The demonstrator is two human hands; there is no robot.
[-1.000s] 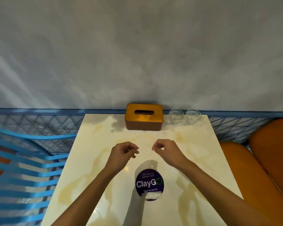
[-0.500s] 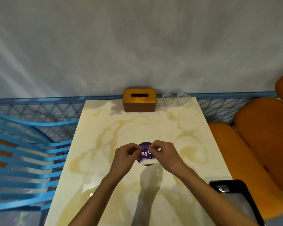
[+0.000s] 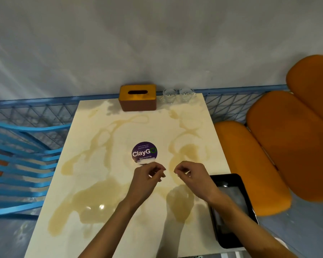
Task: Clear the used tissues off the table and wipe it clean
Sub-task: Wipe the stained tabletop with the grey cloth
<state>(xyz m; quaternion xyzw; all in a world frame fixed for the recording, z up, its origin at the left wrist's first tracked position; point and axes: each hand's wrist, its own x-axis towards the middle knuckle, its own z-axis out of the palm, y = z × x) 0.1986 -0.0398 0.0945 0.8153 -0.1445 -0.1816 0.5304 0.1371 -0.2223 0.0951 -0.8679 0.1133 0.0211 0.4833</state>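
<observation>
The cream marble-patterned table [image 3: 93, 164] fills the middle of the head view, with yellowish veins or stains across it. No loose tissue shows on it. A brown tissue box [image 3: 137, 97] with a yellow top stands at the far edge. My left hand [image 3: 147, 175] and my right hand [image 3: 192, 174] hover side by side just on the near side of a round purple "ClayGo" sticker [image 3: 144, 152]. Both have fingers curled toward the thumb, and I see nothing held in either.
Two clear glasses [image 3: 169, 94] [image 3: 186, 94] stand right of the tissue box. A black tray [image 3: 229, 211] lies at the table's right front edge, under my right forearm. Orange cushioned seats [image 3: 287, 146] are on the right, a blue slatted chair [image 3: 22, 164] on the left, a blue mesh rail [image 3: 35, 103] behind.
My hands were together over the sticker half a second ago; now they are apart and nearer to me, uncovering it. The view has shifted, showing more of the near table and tray.
</observation>
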